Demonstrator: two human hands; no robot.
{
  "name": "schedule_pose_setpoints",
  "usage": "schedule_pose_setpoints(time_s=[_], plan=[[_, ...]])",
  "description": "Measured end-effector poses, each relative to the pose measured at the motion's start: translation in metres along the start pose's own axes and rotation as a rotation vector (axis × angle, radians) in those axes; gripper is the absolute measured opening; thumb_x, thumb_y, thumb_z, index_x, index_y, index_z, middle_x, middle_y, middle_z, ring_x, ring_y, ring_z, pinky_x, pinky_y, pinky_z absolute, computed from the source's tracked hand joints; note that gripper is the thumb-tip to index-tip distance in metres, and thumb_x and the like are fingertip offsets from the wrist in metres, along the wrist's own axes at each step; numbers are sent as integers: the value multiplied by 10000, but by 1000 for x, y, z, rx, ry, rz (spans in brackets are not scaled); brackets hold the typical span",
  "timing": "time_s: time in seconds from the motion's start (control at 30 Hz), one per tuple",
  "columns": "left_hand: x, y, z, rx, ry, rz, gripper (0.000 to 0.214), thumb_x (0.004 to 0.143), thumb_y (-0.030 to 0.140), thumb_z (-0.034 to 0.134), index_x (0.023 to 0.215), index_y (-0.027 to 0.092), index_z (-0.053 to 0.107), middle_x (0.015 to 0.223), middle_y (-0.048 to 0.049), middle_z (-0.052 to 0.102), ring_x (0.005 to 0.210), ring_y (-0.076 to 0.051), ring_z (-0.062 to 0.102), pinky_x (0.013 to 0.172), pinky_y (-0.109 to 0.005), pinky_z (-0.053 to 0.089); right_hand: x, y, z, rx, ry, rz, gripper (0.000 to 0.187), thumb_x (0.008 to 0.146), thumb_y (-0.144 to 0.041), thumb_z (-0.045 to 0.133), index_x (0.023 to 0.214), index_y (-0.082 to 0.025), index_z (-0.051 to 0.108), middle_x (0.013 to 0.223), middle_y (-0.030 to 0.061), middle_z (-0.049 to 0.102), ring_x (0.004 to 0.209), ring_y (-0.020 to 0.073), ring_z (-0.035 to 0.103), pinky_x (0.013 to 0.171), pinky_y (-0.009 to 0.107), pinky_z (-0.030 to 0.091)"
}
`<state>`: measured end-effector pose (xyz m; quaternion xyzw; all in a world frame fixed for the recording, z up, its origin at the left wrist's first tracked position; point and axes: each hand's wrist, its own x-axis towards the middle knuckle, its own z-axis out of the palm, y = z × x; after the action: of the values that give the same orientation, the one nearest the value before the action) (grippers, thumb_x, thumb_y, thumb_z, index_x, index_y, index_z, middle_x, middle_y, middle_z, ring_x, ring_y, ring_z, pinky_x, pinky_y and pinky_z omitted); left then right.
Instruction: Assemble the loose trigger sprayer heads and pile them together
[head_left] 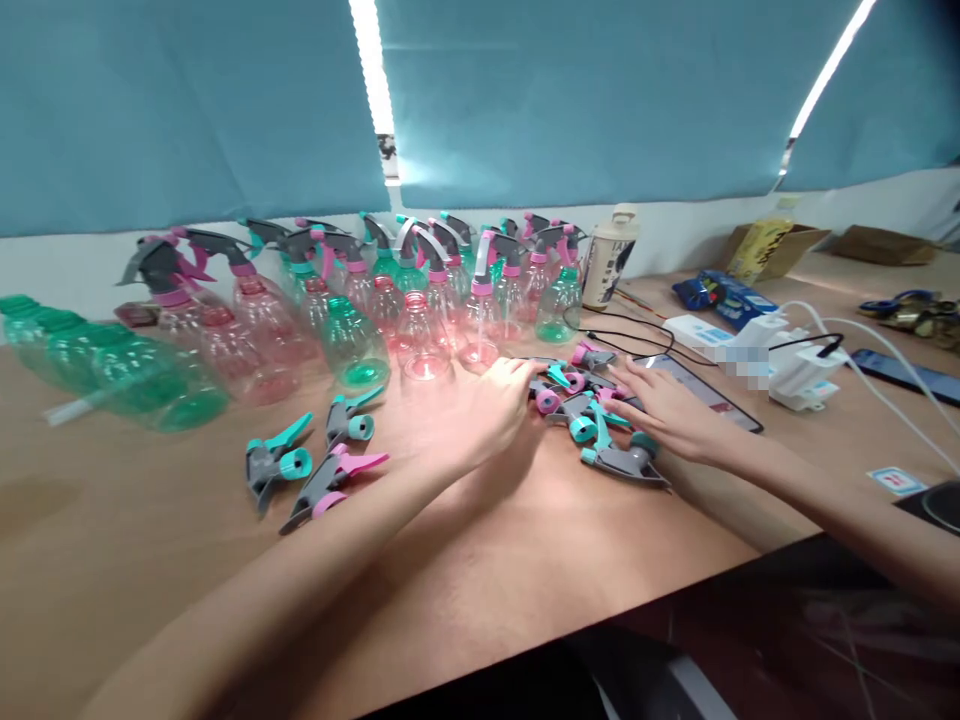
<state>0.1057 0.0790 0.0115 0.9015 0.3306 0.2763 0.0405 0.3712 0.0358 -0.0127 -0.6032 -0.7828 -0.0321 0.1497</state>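
Note:
My left hand (496,408), a little blurred, reaches to the left side of a pile of spray trigger heads (581,420) in grey, teal and pink. Its fingers are stretched out against the pile's edge. From the other side my right hand (664,405) lies along the pile, fingers extended and apart. Neither hand has a trigger head in its grip. A grey and teal trigger head (626,458) lies at the near side of the pile, by my right wrist. Several loose trigger heads (322,485) rest on the table left of my left forearm.
Behind stand several pink and green spray bottles (420,340), many with heads on. Uncapped green bottles (157,385) lean at the left. A white bottle (609,258), a tablet (701,390), white chargers (799,370) with cables and a phone (911,375) are toward the right.

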Motion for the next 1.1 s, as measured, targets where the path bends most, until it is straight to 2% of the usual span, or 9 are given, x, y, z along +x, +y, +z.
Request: schedule_pose_setpoints(time_s=[0.07,0.17,0.27,0.37,0.47,0.6,0.77,0.93,1.1], plan=[[23,-2,17,27,-34,13,332,969,201,425,1277,128,526,1257,-149,608,1167,-251,545,963,-424,456,17,-2,3,37,16,-10,694,926,-620,296,1380,-121,457,1402,232,477,1315,381,423,1048,536,355],[44,-8,35,80,-115,44,375,990,329,400,1290,151,537,1343,-169,545,1250,-310,482,970,-484,436,45,-4,13,59,21,-8,663,941,-597,294,1393,-132,436,1446,216,430,1353,357,378,1074,526,320],[49,-16,39,132,-208,121,341,988,331,405,1223,173,594,1272,-142,596,1244,-302,487,986,-472,421,64,-6,24,93,7,-17,626,955,-577,285,1338,-123,486,1412,223,466,1347,350,385,1067,530,320],[39,-20,32,183,-261,201,312,983,285,413,1193,170,613,1214,-136,626,1195,-287,519,992,-458,412,68,-12,28,137,-18,-60,590,956,-575,300,1267,-135,540,1371,207,510,1344,340,392,1059,527,332],[22,-19,18,226,-265,254,308,963,228,441,1230,182,588,1298,-146,575,1199,-296,505,995,-482,397,60,-23,19,180,-55,-104,593,946,-604,300,1227,-159,572,1346,186,541,1328,330,425,1051,509,362],[-1,-18,3,274,-260,268,329,945,181,456,1253,163,570,1338,-179,544,1191,-320,511,958,-512,407,38,-41,-4,214,-94,-136,615,938,-621,307,1272,-168,557,1375,179,529,1325,329,440,1038,509,395],[-22,-17,-14,216,-221,165,335,997,291,380,1262,204,565,1377,-112,525,1247,-275,480,1013,-437,393,-1,-56,-24,137,-130,-218,824,831,-717,444,1459,-189,364,1556,151,281,1450,325,194,1140,538,249],[-38,-7,-31,43,-225,97,376,1021,328,299,1189,198,610,1292,-78,589,1235,-222,502,1027,-381,426,-22,-58,-13,76,-118,-209,1029,709,-778,547,1521,-244,209,1603,141,107,1459,368,108,1134,578,227],[-54,5,-36,77,-184,93,310,974,352,448,1154,166,617,1358,-142,520,1321,-286,419,1053,-472,419,-12,-67,2,109,-21,-247,961,752,-731,552,1508,-218,254,1595,143,153,1453,343,169,1143,534,247]])
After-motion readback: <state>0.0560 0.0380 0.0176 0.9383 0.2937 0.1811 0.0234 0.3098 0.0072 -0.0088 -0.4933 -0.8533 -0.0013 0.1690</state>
